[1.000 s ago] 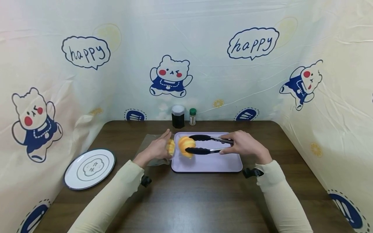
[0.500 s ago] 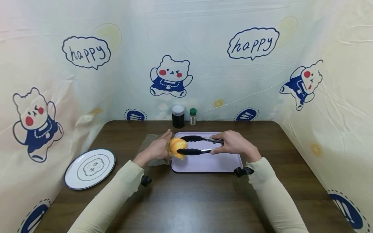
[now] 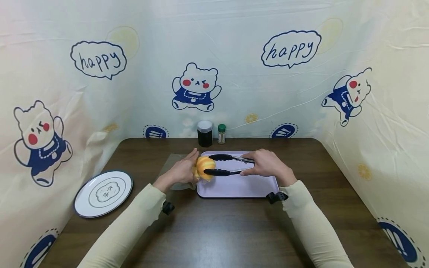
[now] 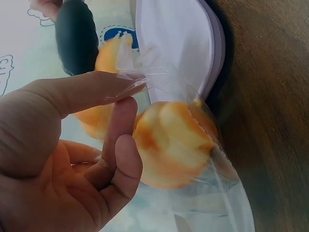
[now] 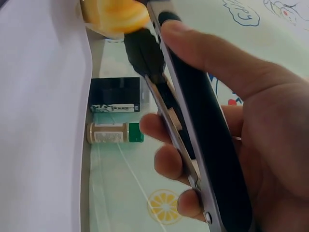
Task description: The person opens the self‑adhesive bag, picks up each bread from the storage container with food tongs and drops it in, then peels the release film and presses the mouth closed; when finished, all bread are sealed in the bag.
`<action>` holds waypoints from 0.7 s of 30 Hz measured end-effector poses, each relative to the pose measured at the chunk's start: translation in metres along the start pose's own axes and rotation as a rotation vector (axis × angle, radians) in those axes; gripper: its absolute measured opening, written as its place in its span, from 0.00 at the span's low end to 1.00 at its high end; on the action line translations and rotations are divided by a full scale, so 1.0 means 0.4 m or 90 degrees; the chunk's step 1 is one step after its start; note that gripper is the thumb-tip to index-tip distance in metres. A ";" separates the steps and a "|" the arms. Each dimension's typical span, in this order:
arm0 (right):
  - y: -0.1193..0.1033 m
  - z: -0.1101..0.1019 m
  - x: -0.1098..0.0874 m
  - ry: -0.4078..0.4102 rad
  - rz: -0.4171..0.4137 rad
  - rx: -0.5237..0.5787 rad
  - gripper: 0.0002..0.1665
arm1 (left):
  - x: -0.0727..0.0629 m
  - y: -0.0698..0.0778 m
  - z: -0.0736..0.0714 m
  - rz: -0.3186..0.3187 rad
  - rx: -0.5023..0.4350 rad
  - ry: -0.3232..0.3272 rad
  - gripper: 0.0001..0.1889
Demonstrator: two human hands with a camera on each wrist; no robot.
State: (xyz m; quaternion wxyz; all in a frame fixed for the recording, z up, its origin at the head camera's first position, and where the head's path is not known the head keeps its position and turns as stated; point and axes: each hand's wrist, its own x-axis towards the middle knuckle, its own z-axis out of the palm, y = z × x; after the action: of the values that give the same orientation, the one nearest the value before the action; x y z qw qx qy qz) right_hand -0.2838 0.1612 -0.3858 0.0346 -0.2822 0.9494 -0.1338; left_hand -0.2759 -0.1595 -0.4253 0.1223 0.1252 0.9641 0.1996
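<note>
My left hand (image 3: 181,172) pinches the rim of a clear plastic bag (image 4: 212,195) between thumb and finger. Inside the bag, in the left wrist view, lies a golden bread roll (image 4: 166,145). My right hand (image 3: 267,163) grips metal tongs (image 5: 205,130) with black tips. Between those tips sits a second bread roll (image 3: 205,167), over the left end of the lilac tray (image 3: 248,190), right by the bag's mouth. Whether this roll is partly within the bag I cannot tell.
A white plate (image 3: 100,210) with a dark rim lies at the table's left. Behind the tray stand a dark jar (image 3: 205,137) with a pale lid and a small green-capped shaker bottle (image 3: 221,134). Printed cloth walls enclose the table's back and sides.
My right hand has carried the tongs and their bread roll leftward, up to the bag beside my left hand. The left hand has stayed in place.
</note>
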 end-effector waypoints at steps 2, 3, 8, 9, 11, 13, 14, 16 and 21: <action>-0.002 -0.002 -0.001 0.004 0.007 -0.012 0.40 | 0.000 0.001 0.001 -0.005 -0.006 0.001 0.59; -0.004 -0.003 0.000 0.006 0.008 -0.017 0.40 | 0.000 0.002 0.001 -0.004 -0.007 0.002 0.59; -0.021 0.000 0.004 0.020 0.002 -0.036 0.40 | 0.000 0.003 0.003 0.016 -0.006 0.014 0.61; -0.025 0.002 0.005 0.025 0.004 -0.043 0.40 | -0.001 0.003 0.004 0.025 -0.006 0.017 0.61; -0.032 0.005 0.007 0.033 0.014 -0.057 0.41 | -0.002 0.004 0.005 0.038 -0.010 0.022 0.62; -0.039 0.007 0.008 0.040 0.026 -0.070 0.41 | -0.003 0.006 0.006 0.045 -0.009 0.025 0.63; -0.042 0.008 0.008 0.043 0.030 -0.075 0.41 | -0.004 0.007 0.006 0.044 -0.012 0.025 0.63; -0.047 0.008 0.009 0.047 0.038 -0.083 0.41 | -0.005 0.009 0.006 0.036 -0.012 0.025 0.63; -0.055 0.008 0.010 0.055 0.049 -0.092 0.41 | -0.004 0.010 0.003 0.027 -0.007 0.030 0.64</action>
State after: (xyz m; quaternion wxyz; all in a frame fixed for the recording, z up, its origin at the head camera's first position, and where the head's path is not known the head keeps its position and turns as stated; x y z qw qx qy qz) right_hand -0.2750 0.1406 -0.3829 -0.0220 -0.2415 0.9672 -0.0756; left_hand -0.2733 -0.1558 -0.4244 0.0962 0.1405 0.9626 0.2107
